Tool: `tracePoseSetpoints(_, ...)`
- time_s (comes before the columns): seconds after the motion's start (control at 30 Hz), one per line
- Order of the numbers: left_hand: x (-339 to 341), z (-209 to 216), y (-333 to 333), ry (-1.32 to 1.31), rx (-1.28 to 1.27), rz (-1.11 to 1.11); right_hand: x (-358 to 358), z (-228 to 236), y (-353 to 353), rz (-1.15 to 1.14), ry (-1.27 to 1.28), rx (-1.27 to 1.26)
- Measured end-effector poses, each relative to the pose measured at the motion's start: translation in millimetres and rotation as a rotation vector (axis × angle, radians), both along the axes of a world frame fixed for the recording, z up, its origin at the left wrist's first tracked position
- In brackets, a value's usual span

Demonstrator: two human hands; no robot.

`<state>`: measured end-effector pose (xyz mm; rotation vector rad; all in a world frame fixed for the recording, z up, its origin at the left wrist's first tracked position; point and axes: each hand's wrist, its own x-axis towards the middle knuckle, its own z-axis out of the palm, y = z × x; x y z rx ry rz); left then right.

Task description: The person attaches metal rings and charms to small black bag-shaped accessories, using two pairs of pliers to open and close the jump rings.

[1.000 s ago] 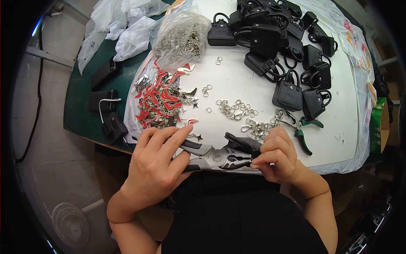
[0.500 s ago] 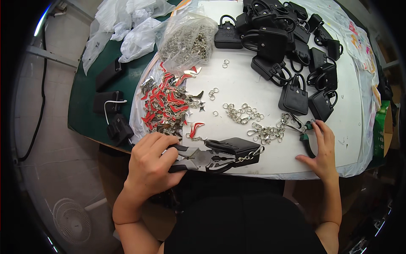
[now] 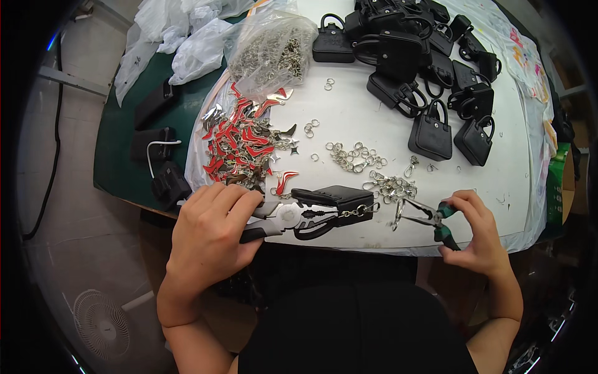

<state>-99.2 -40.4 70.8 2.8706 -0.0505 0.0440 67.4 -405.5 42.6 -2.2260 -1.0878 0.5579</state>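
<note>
My left hand (image 3: 208, 230) is closed around large combination pliers (image 3: 288, 216) with grey and black handles. Their jaws lie by a short silver chain (image 3: 356, 212), against a small black handbag (image 3: 342, 198) on its side. A ring hangs at the chain's far end. In my right hand (image 3: 483, 237) are green-handled needle-nose pliers (image 3: 445, 232), thumb and fingers on the two grips. A silver lobster clasp (image 3: 397, 215) appears at their tips, just right of the bag. Close behind it lies a pile of similar clasps (image 3: 389, 186).
Red and silver high-heel charms (image 3: 243, 146) are heaped at left, below a clear bag of chains (image 3: 271, 56). Jump rings (image 3: 358, 157) lie mid-table. Several black mini handbags (image 3: 398, 56) crowd the back right. Dark devices (image 3: 156, 143) sit on the green surface.
My right hand has drawn the green-handled pliers nearer, away from the clasp pile, and a clasp now shows at their tips. The left hand's pliers and the handbag have shifted slightly.
</note>
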Motion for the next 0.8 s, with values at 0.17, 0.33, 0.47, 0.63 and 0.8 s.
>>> tracePoseSetpoints(0.17, 2, 0, -1, -0.027, -0.019, -0.006, 9, 0, 26, -0.003, 0.422, 0.109)
tracePoseSetpoints(0.33, -1, -3, 1, -0.015, -0.003, -0.011, 38, -5, 33, -0.159, 0.538, -0.181)
tracePoseSetpoints(0.47, 0, -5, 1, -0.012, -0.023, -0.011, 54, -12, 21, -0.384, 1.252, -0.198)
tracePoseSetpoints(0.63, 0, -3, 1, -0.013, -0.016, 0.005, 41, 9, 35, -0.222, 1.102, -0.212)
tracePoseSetpoints(0.8, 7, 2, -1, -0.013, 0.002, -0.026, 17, 26, 42, 0.191, -0.004, 0.001)
